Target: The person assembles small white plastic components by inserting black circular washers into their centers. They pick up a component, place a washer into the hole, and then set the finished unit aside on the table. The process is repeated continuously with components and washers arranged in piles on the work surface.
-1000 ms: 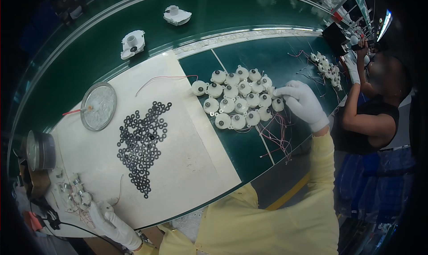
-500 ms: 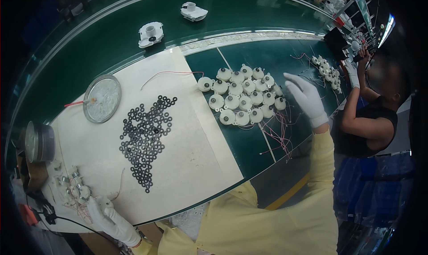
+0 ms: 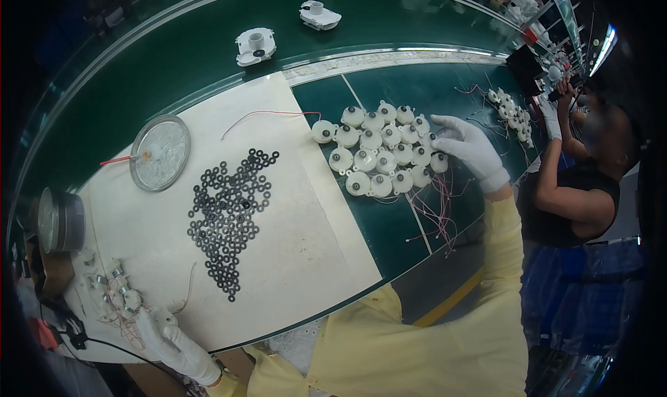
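Note:
My right hand (image 3: 472, 154), in a white glove, is at the right edge of a cluster of round white motor housings (image 3: 365, 159) with dark centres. Its index finger and thumb are spread beside the end housing (image 3: 429, 141), the thumb at its edge; they are not closed on it. Low on the left, my gloved left hand (image 3: 179, 352) has its fingers and thumb on either side of a white round motor (image 3: 164, 318). A thin red wire (image 3: 190, 289) rises next to that motor. Part of it is hidden by the glove.
Many black rings (image 3: 226, 223) lie on the white sheet (image 3: 306, 251). A round metal lid (image 3: 161, 154) with a red stick lies beyond them. Small motors (image 3: 125, 296) sit at left. Two white housings (image 3: 255, 47) stand on the green belt (image 3: 174, 56). A co-worker (image 3: 580, 168) is at right.
My right hand has moved left and slightly down to the end of the cluster, its index finger bending. The white housings on the belt have shifted right. My left hand stays put.

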A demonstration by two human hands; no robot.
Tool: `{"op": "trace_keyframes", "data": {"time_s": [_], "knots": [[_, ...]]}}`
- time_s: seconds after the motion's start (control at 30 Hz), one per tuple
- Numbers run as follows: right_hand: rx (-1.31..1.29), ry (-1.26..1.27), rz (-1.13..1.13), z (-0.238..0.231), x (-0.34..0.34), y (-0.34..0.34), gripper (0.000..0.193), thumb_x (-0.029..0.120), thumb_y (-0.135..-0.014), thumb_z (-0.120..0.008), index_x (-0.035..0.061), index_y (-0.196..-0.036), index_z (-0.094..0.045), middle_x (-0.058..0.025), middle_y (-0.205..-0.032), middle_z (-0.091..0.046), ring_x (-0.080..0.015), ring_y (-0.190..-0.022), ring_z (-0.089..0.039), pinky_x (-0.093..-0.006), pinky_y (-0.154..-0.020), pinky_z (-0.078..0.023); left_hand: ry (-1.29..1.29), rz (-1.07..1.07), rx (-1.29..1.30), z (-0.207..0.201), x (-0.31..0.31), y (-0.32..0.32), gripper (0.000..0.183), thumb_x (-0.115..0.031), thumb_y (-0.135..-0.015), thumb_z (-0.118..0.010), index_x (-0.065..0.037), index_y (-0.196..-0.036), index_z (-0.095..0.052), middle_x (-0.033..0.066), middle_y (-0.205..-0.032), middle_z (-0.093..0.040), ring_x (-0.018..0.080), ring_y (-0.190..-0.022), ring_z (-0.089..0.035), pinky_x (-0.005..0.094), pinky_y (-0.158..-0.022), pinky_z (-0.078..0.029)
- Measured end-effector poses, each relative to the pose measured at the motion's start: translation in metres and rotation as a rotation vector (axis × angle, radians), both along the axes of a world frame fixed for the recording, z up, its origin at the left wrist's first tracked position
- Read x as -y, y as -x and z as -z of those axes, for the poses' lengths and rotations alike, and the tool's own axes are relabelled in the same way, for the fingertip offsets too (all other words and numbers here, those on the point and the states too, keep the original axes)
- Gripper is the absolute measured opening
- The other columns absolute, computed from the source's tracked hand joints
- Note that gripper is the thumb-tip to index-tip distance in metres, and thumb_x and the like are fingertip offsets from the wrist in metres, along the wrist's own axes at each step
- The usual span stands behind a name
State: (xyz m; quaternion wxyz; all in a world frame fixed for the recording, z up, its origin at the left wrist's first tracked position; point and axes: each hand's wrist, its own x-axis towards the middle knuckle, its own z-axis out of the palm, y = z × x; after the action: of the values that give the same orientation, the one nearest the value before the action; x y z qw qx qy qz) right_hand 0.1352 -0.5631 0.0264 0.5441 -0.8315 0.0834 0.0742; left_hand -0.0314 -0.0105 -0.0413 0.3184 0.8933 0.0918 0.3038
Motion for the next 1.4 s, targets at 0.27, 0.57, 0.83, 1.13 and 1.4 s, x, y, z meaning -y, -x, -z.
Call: {"op": "trace_keyframes", "data": {"time_s": [0.27,0.57,0.83,1.13,1.4], "knots": [[-0.052,-0.016,0.085,-0.006,0.008,-0.002,0.049,0.010,-0.091,-0.073,-0.0026,-0.136,-0.057,-0.0030,-0.100,-0.069,-0.0071,-0.088,-0.062,-0.0201,-0.076,-0.047,0.039,0.015,-0.003,0.005,-0.005,0.002,0.047,-0.023,-0.112,-0.039,0.008,-0.147,-0.043,0.0228,-0.144,-0.048,0.0316,-0.120,-0.058,0.0381,-0.094,-0.054],[0.140,0.198,0.016,0.004,-0.018,-0.007,0.051,0.017,-0.091,-0.076,-0.0065,-0.132,-0.059,-0.0035,-0.093,-0.069,-0.0078,-0.084,-0.063,-0.0214,-0.075,-0.051,0.044,-0.014,0.014,0.007,-0.003,0.001,0.048,-0.024,-0.112,-0.040,0.008,-0.148,-0.043,0.0228,-0.141,-0.051,0.0309,-0.117,-0.058,0.0379,-0.091,-0.053],[-0.027,0.169,0.081,-0.004,-0.027,-0.003,0.058,0.025,-0.092,-0.075,-0.0041,-0.139,-0.056,0.0009,-0.086,-0.064,-0.0045,-0.074,-0.056,-0.0201,-0.065,-0.042,0.060,0.002,0.021,0.008,-0.004,0.002,0.048,-0.024,-0.112,-0.040,0.009,-0.147,-0.043,0.0233,-0.139,-0.051,0.0316,-0.115,-0.058,0.0398,-0.094,-0.053],[0.024,0.141,0.138,-0.007,-0.014,0.004,0.056,0.023,-0.095,-0.071,-0.0034,-0.142,-0.054,-0.0010,-0.093,-0.066,-0.0038,-0.073,-0.052,-0.0189,-0.064,-0.041,0.067,0.007,-0.026,0.005,-0.007,0.004,0.048,-0.025,-0.112,-0.039,0.010,-0.146,-0.044,0.0248,-0.136,-0.051,0.0322,-0.115,-0.058,0.0404,-0.094,-0.053],[-0.048,0.452,0.057,-0.022,-0.022,0.053,0.059,0.022,-0.092,-0.074,-0.0022,-0.143,-0.055,0.0030,-0.081,-0.059,-0.0035,-0.074,-0.052,-0.0206,-0.066,-0.042,0.083,-0.023,-0.017,0.005,-0.005,0.004,0.050,-0.026,-0.112,-0.039,0.010,-0.146,-0.044,0.0241,-0.140,-0.051,0.0317,-0.115,-0.058,0.0387,-0.091,-0.053]]}}
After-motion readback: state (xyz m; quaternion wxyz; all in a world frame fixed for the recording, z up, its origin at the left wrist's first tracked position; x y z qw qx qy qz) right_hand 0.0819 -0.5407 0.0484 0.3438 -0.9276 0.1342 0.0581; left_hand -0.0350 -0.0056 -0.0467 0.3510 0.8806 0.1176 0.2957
